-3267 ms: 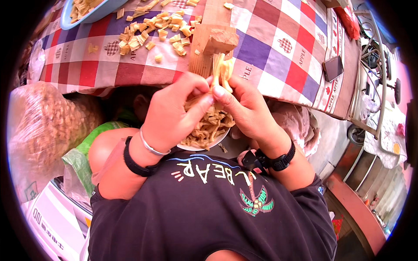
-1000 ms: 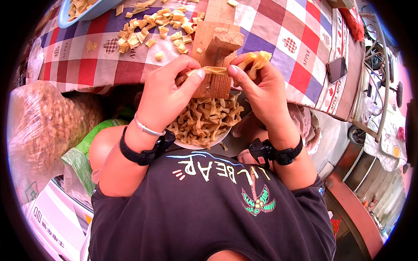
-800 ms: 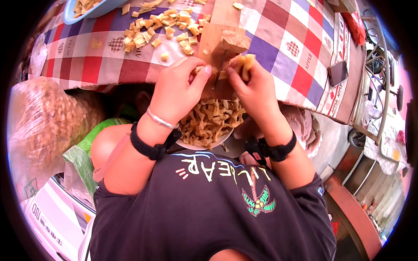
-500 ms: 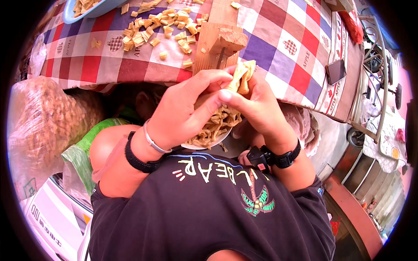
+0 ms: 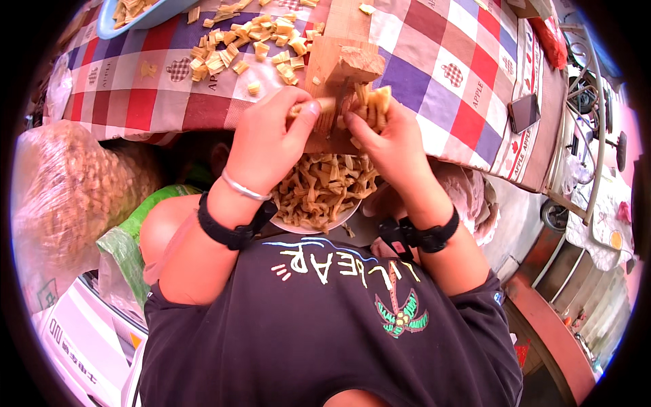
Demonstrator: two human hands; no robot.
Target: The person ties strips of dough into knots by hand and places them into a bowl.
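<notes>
A wooden board (image 5: 348, 27) juts over the table edge toward me, with a wooden block (image 5: 359, 62) on it and a thin upright blade (image 5: 342, 96) below the block. My left hand (image 5: 274, 132) is closed on a pale yellow stalk piece (image 5: 327, 106), pinched between thumb and fingers left of the blade. On the blade's right, my right hand (image 5: 393, 139) is closed around several pale yellow strips (image 5: 374, 107) that stick up past its fingers. Beneath both hands sits a white bowl (image 5: 308, 231) full of yellow-brown strips (image 5: 325, 190).
Short cut yellow pieces (image 5: 261, 49) lie heaped on the checked tablecloth (image 5: 434, 68), left of the board. A blue basin (image 5: 146, 19) stands at the far left, a phone (image 5: 524, 112) at the right. One large clear bag (image 5: 81, 183) bulges beside my left knee.
My hands were together over the bowl around a yellow bunch. They have moved forward and apart, now on either side of the blade. More of the bowl shows.
</notes>
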